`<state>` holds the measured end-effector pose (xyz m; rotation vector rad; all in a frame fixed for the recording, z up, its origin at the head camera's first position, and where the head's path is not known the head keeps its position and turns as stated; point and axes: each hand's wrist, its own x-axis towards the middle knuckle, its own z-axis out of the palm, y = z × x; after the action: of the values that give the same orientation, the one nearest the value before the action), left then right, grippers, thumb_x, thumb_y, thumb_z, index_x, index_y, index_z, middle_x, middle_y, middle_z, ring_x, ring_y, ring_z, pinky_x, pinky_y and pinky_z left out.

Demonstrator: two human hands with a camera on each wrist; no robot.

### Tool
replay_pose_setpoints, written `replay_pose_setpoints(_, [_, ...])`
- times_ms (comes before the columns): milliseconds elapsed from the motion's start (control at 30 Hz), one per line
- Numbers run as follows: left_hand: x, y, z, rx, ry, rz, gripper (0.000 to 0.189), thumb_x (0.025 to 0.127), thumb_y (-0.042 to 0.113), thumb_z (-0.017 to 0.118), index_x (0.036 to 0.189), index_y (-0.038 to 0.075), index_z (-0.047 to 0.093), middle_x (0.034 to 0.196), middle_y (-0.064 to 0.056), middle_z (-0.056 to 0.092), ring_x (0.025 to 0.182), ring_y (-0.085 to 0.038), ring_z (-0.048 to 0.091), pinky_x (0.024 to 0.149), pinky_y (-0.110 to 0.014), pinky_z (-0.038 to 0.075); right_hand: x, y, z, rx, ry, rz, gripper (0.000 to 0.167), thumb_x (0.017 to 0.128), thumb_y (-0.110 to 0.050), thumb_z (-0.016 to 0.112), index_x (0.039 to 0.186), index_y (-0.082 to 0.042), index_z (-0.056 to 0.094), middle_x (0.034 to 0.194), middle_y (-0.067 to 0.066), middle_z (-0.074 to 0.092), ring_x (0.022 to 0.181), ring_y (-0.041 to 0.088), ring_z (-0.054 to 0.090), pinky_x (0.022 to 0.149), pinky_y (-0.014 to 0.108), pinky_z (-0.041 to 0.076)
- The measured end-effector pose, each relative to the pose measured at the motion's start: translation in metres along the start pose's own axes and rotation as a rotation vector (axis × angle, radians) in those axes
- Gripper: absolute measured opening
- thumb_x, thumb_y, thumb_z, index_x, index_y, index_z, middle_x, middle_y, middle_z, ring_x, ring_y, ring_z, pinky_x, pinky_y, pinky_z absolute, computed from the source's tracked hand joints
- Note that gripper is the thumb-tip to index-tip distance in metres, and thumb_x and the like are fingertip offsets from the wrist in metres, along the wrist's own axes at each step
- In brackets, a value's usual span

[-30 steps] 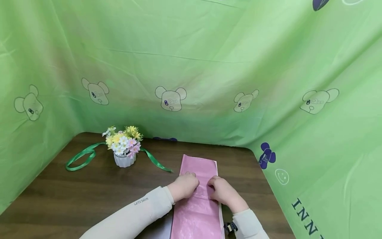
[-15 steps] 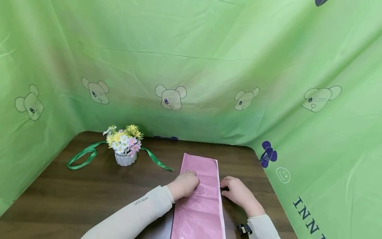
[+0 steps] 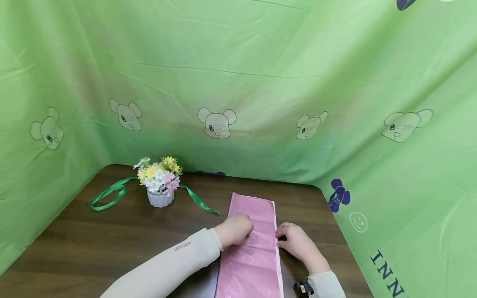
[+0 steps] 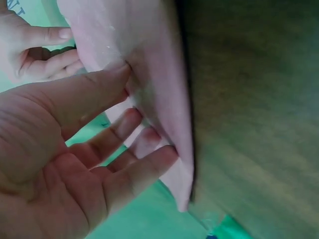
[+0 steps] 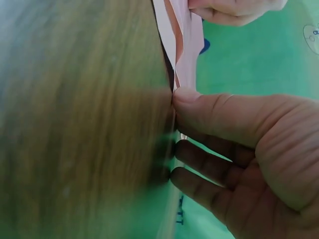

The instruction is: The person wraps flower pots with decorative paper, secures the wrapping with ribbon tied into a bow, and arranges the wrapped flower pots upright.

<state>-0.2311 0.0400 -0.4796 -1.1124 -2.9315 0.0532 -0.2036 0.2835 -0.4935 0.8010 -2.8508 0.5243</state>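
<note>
A long pink sheet [image 3: 251,256], folded in layers with a white edge, lies lengthwise on the wooden table. My left hand [image 3: 235,229] rests its thumb and fingertips on top of the sheet. Seen from the left wrist, the fingers [image 4: 142,174] are spread apart and only slightly bent against the pink surface [image 4: 159,84]. Along the right edge, my right hand [image 3: 296,242] touches the sheet with thumb and fingertips. In the right wrist view the thumb [image 5: 199,102] meets the edge, fingers lined up below it, and the paper layers [image 5: 175,30] gape farther up.
A small white pot of artificial flowers [image 3: 160,198] stands at the back left, with a green ribbon [image 3: 197,200] trailing out on both sides. Under the sheet's left side shows a pale flat surface [image 3: 203,285]. Green printed cloth [image 3: 261,157] encloses the table.
My right hand has moved off the sheet's top to its right edge and its fingertips now touch that edge. The left hand stays in place on the sheet.
</note>
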Motion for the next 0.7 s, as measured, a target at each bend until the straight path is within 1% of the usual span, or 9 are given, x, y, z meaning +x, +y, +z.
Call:
replay_pose_setpoints(100, [0.005, 0.006, -0.004, -0.011, -0.042, -0.072, 0.02, 0.09, 0.018, 0.071, 0.071, 0.021, 0.068, 0.082, 0.003, 0.065, 0.074, -0.017, 0.06, 0.06, -0.034, 0.053, 0.001, -0.002, 0.0, -0.002, -0.001, 0.014, 0.013, 0.075, -0.001, 0.082, 0.086, -0.006, 0.078, 0.096, 0.004, 0.072, 0.094, 0.023, 0.068, 0.087, 0.04, 0.055])
replay_pose_setpoints(200, [0.012, 0.016, -0.009, 0.027, -0.058, -0.127, 0.018, 0.089, 0.017, 0.07, 0.072, 0.021, 0.067, 0.075, 0.005, 0.064, 0.066, -0.013, 0.059, 0.055, -0.036, 0.053, 0.0, -0.002, 0.0, 0.004, 0.011, 0.02, 0.014, 0.074, -0.001, 0.083, 0.085, -0.007, 0.078, 0.095, 0.003, 0.072, 0.093, 0.023, 0.068, 0.087, 0.04, 0.055])
replay_pose_setpoints(300, [0.023, 0.028, -0.01, 0.087, -0.035, -0.111, 0.018, 0.088, 0.019, 0.071, 0.072, 0.023, 0.067, 0.071, 0.007, 0.063, 0.063, -0.01, 0.059, 0.054, -0.037, 0.054, -0.003, 0.0, 0.0, 0.012, 0.017, 0.02, 0.013, 0.074, -0.003, 0.083, 0.086, -0.008, 0.078, 0.095, 0.003, 0.073, 0.094, 0.024, 0.068, 0.088, 0.041, 0.054])
replay_pose_setpoints(400, [0.037, 0.03, -0.007, 0.07, 0.044, -0.044, 0.014, 0.089, 0.018, 0.072, 0.076, 0.024, 0.068, 0.076, 0.007, 0.066, 0.069, -0.01, 0.064, 0.055, -0.034, 0.056, -0.003, 0.002, 0.002, 0.015, 0.019, 0.011, 0.012, 0.076, -0.005, 0.083, 0.086, -0.008, 0.078, 0.096, 0.003, 0.073, 0.096, 0.025, 0.068, 0.089, 0.042, 0.054])
replay_pose_setpoints(467, [0.048, 0.026, -0.003, -0.008, 0.097, 0.028, 0.01, 0.09, 0.017, 0.073, 0.083, 0.024, 0.071, 0.083, 0.009, 0.067, 0.076, -0.009, 0.066, 0.061, -0.03, 0.056, -0.003, 0.002, 0.003, 0.015, 0.024, 0.003, 0.011, 0.077, -0.006, 0.083, 0.086, -0.008, 0.078, 0.096, 0.003, 0.074, 0.096, 0.025, 0.068, 0.09, 0.042, 0.054])
replay_pose_setpoints(533, [0.058, 0.02, 0.0, -0.086, 0.129, 0.11, 0.008, 0.093, 0.016, 0.072, 0.092, 0.024, 0.074, 0.092, 0.009, 0.069, 0.085, -0.007, 0.067, 0.07, -0.025, 0.056, -0.003, 0.003, 0.004, 0.01, 0.034, 0.0, 0.011, 0.077, -0.006, 0.084, 0.085, -0.008, 0.078, 0.095, 0.003, 0.074, 0.096, 0.024, 0.068, 0.089, 0.042, 0.054])
replay_pose_setpoints(567, [0.063, 0.017, 0.002, -0.112, 0.13, 0.146, 0.009, 0.094, 0.016, 0.071, 0.096, 0.024, 0.075, 0.096, 0.01, 0.069, 0.089, -0.006, 0.066, 0.074, -0.023, 0.055, -0.003, 0.003, 0.005, 0.009, 0.037, 0.0, 0.011, 0.076, -0.006, 0.084, 0.085, -0.008, 0.078, 0.095, 0.002, 0.074, 0.096, 0.024, 0.068, 0.089, 0.041, 0.054])
replay_pose_setpoints(633, [0.07, 0.013, 0.006, -0.123, 0.117, 0.204, 0.016, 0.095, 0.015, 0.07, 0.103, 0.026, 0.078, 0.101, 0.011, 0.069, 0.095, -0.004, 0.065, 0.08, -0.021, 0.053, -0.004, 0.003, 0.004, 0.007, 0.039, 0.003, 0.011, 0.076, -0.006, 0.084, 0.085, -0.009, 0.079, 0.094, 0.002, 0.074, 0.095, 0.023, 0.068, 0.089, 0.04, 0.054])
replay_pose_setpoints(700, [0.076, 0.009, 0.008, -0.08, 0.101, 0.243, 0.021, 0.098, 0.016, 0.067, 0.108, 0.03, 0.079, 0.105, 0.011, 0.069, 0.099, -0.005, 0.065, 0.085, -0.021, 0.053, -0.003, 0.004, 0.003, 0.007, 0.039, 0.003, 0.012, 0.076, -0.005, 0.084, 0.086, -0.009, 0.079, 0.095, 0.002, 0.074, 0.095, 0.022, 0.068, 0.089, 0.04, 0.054])
